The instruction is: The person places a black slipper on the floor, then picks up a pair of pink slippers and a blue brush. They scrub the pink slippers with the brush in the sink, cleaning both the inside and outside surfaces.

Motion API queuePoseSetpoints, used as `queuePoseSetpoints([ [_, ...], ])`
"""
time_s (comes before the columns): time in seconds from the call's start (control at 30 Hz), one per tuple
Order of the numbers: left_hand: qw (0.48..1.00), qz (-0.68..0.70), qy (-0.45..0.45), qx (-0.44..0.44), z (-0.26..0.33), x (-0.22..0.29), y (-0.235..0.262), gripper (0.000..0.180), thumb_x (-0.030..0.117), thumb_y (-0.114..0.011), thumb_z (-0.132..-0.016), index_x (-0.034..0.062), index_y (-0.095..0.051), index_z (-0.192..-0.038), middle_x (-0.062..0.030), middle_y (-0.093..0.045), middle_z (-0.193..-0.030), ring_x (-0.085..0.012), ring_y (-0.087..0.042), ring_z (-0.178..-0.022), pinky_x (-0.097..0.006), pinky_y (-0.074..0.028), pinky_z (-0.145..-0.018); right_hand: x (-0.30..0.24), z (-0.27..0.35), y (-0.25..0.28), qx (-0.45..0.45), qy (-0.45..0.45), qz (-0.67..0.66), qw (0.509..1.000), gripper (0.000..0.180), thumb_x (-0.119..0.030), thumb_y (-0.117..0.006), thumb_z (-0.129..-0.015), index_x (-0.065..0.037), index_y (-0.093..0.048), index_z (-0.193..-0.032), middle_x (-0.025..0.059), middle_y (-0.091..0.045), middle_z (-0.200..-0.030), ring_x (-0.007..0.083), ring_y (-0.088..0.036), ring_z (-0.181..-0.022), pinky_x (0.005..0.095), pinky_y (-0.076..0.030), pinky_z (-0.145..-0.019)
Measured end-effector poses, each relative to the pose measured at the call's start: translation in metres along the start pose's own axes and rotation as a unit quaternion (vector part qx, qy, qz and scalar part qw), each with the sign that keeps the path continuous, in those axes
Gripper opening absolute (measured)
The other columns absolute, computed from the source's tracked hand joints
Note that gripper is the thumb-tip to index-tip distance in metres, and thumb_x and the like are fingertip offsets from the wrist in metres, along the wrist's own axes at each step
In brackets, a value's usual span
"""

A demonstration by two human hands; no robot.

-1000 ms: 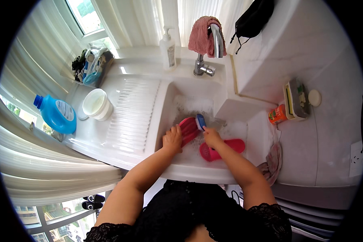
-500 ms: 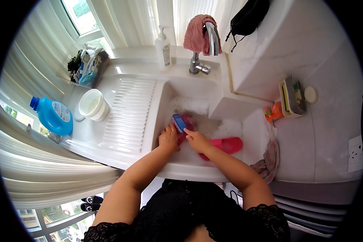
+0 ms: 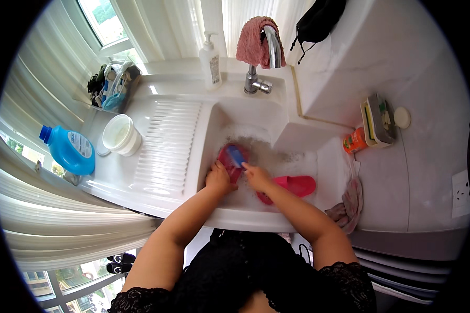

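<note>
A red slipper (image 3: 225, 158) lies in soapy water in the white sink (image 3: 207, 136), gripped at its side by my left hand (image 3: 218, 178). My right hand (image 3: 257, 178) is closed round the handle of a blue brush (image 3: 236, 156), whose head rests against the slipper; the brush is slightly blurred and its bristles are hidden. A second pink-red slipper (image 3: 299, 185) sits in the suds just right of my right hand, partly covered by my forearm.
Left of the basin are a ribbed washboard (image 3: 168, 143), a white tub (image 3: 121, 135) and a blue detergent bottle (image 3: 69, 150). Behind stand a pump bottle (image 3: 210, 62) and a tap (image 3: 256, 83) draped with a pink cloth (image 3: 253, 41). A wet cloth (image 3: 349, 203) hangs at the right rim.
The brush has shifted slightly right and toward me over the slipper, showing more of its red surface. My right hand has moved a little rightward with it; my left hand keeps its hold.
</note>
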State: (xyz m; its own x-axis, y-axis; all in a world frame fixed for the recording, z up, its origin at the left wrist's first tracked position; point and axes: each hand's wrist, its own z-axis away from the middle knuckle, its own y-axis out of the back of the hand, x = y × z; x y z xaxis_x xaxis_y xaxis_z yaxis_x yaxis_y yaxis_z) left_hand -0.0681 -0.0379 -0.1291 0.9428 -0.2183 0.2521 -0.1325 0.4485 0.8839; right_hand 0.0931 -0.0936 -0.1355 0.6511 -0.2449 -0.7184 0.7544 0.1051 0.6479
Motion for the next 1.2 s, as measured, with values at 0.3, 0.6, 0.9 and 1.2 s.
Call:
queuePoseSetpoints([
  [0.3,0.998,0.060,0.027,-0.008,-0.004,0.000,-0.004,0.105,0.039,-0.083,-0.054,-0.0081,-0.025,-0.127,-0.0267,-0.045,-0.123,-0.0384,-0.057,-0.108,-0.040,-0.050,-0.090,0.004,0.027,-0.004,-0.038,0.055,-0.011,0.998,0.038,-0.020,-0.050,-0.092,-0.013,-0.053,-0.130,0.0248,-0.063,-0.100,0.0401,-0.061,-0.091,0.0441,-0.048,-0.080],
  [0.6,0.995,0.091,0.028,-0.022,-0.012,-0.003,-0.002,0.103,0.041,-0.084,-0.050,-0.0075,-0.031,-0.125,-0.0265,-0.047,-0.124,-0.0376,-0.054,-0.112,-0.039,-0.048,-0.092,0.015,0.010,-0.002,0.018,0.054,0.016,0.998,0.038,-0.017,-0.052,-0.092,-0.016,-0.054,-0.130,0.0244,-0.063,-0.097,0.0389,-0.062,-0.085,0.0399,-0.048,-0.077],
  [0.9,0.995,0.092,-0.011,0.043,-0.010,-0.004,-0.001,0.099,0.039,-0.083,-0.048,-0.0067,-0.037,-0.122,-0.0230,-0.050,-0.117,-0.0346,-0.056,-0.108,-0.038,-0.050,-0.089,0.018,0.014,0.022,-0.011,0.005,0.104,0.995,0.040,-0.022,-0.049,-0.092,-0.019,-0.052,-0.131,0.0221,-0.064,-0.095,0.0405,-0.062,-0.084,0.0448,-0.049,-0.078],
  [1.2,0.994,0.093,-0.028,0.046,-0.014,-0.004,-0.001,0.090,0.041,-0.083,-0.050,-0.0020,-0.044,-0.118,-0.0201,-0.051,-0.117,-0.0355,-0.058,-0.104,-0.040,-0.052,-0.085,0.020,0.025,0.034,-0.028,0.008,0.115,0.993,0.041,-0.020,-0.051,-0.091,-0.018,-0.051,-0.132,0.0240,-0.063,-0.098,0.0404,-0.061,-0.087,0.0436,-0.049,-0.078],
])
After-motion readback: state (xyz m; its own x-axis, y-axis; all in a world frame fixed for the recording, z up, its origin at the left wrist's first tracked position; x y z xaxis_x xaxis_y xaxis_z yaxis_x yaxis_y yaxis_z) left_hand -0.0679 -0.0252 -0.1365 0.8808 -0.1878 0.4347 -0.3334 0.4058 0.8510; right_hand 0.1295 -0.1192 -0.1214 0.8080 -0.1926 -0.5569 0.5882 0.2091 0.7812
